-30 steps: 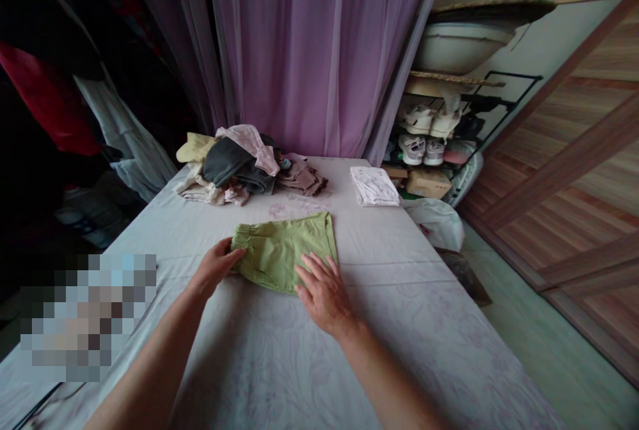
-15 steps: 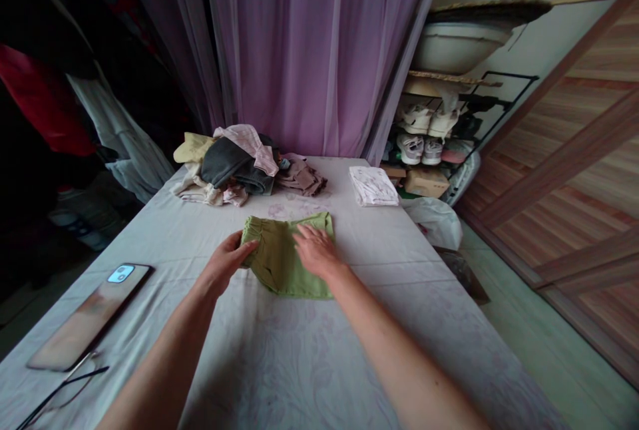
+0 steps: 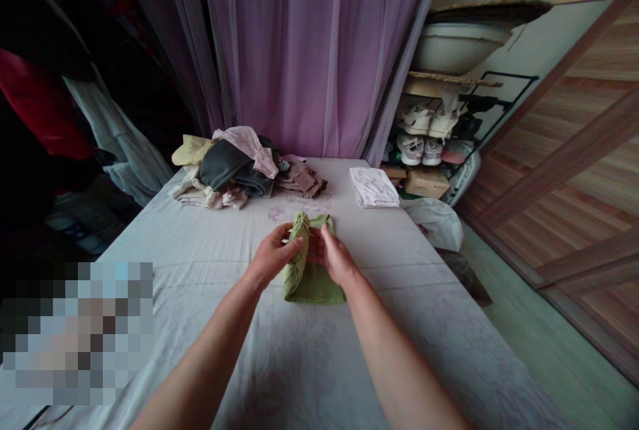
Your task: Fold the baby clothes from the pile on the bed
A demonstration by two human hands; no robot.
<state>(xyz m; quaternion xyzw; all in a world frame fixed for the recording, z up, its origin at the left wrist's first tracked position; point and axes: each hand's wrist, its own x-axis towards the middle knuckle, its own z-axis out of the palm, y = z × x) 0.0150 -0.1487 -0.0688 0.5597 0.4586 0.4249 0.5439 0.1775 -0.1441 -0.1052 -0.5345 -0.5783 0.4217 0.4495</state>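
Observation:
A pair of green shorts (image 3: pixel 319 289) with a gathered waistband lies on the bed-like surface in front of me, its left part lifted and curled over toward the right. My left hand (image 3: pixel 273 255) grips that raised waistband edge, thumb on the near side and fingers behind the cloth. My right hand (image 3: pixel 337 258) is against the fold's inner side, fingers stretched out and partly shaded by the cloth, thumb up.
A heap of loose clothes (image 3: pixel 234 167) sits at the far left, with brown garments (image 3: pixel 302 180) beside it. Toward the far right edge lies a folded white patterned cloth (image 3: pixel 374 188). A pixelated patch hides the near left corner. Shoes (image 3: pixel 422 149) stand on a rack beyond the right edge.
The waistband end of the shorts has come up and over to the right with my left hand. My right hand has turned from lying flat on the cloth to standing on edge.

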